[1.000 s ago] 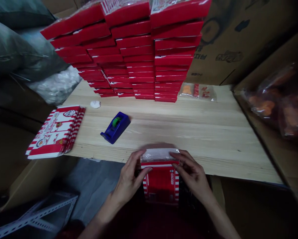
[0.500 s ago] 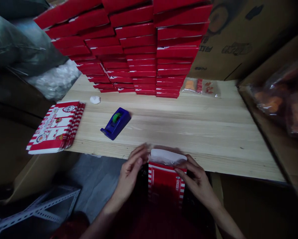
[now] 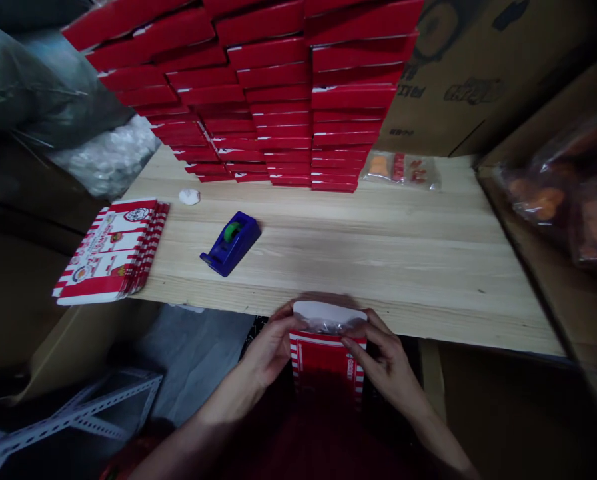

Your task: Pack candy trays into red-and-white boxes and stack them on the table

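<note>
A red box with striped red-and-white edges (image 3: 323, 360) is held upright at the table's front edge, its white top flap raised. Clear plastic wrap (image 3: 326, 326) shows in its mouth. My left hand (image 3: 272, 343) grips the box's upper left corner, the fingers behind it. At the upper right corner, my right hand (image 3: 386, 353) holds the box with the thumb on the front face and the fingers by the flap. The lower part of the box is lost in shadow.
A blue tape dispenser (image 3: 232, 243) and a crumpled white scrap (image 3: 189, 196) lie on the wooden table (image 3: 428, 267). Flat striped cartons (image 3: 111, 250) are stacked at left. Red boxes (image 3: 278, 100) rise at the back. Beside them lies a clear bag (image 3: 403, 170); bagged orange pieces (image 3: 546, 203) sit at right.
My left hand has moved right and closed on the box's left corner; before, it was beside the box with fingers apart. The box has shifted slightly left in view.
</note>
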Demonstrator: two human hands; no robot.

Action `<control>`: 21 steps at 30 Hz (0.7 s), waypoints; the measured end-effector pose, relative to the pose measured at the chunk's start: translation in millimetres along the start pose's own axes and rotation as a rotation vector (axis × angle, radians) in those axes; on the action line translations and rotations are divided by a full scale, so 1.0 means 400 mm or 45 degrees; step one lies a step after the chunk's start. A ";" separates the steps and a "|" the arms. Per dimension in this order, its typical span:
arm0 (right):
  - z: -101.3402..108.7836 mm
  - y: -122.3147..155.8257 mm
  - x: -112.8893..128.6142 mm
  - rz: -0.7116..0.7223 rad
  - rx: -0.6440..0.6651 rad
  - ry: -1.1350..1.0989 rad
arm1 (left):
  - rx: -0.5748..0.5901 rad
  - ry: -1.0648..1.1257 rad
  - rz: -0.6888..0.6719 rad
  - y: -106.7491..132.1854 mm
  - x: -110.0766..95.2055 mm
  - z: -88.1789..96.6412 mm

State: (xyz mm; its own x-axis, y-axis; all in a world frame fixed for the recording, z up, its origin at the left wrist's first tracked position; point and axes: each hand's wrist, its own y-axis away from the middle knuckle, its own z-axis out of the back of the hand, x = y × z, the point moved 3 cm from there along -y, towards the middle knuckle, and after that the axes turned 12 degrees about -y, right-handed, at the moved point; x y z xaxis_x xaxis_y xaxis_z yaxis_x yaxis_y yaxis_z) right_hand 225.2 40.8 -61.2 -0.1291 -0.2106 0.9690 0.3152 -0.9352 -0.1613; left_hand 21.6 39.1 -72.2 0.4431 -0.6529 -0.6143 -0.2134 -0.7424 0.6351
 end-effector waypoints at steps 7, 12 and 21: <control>-0.026 0.014 -0.006 -0.532 -0.526 -0.725 | -0.120 -0.005 0.081 -0.009 0.009 0.019; -0.055 0.027 -0.016 -0.844 -0.574 -1.076 | -0.163 0.000 0.001 0.004 0.023 0.012; -0.021 -0.010 -0.055 -0.856 -0.282 -1.025 | -0.063 -0.025 0.022 0.025 0.012 0.009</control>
State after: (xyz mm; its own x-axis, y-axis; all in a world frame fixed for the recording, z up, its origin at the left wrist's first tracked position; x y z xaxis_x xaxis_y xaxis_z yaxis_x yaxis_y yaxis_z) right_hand 218.8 46.7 -83.6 0.4709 0.5410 0.6968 0.2228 -0.8372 0.4994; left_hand 18.3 27.9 -70.4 0.4225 -0.6688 -0.6117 -0.1772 -0.7228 0.6679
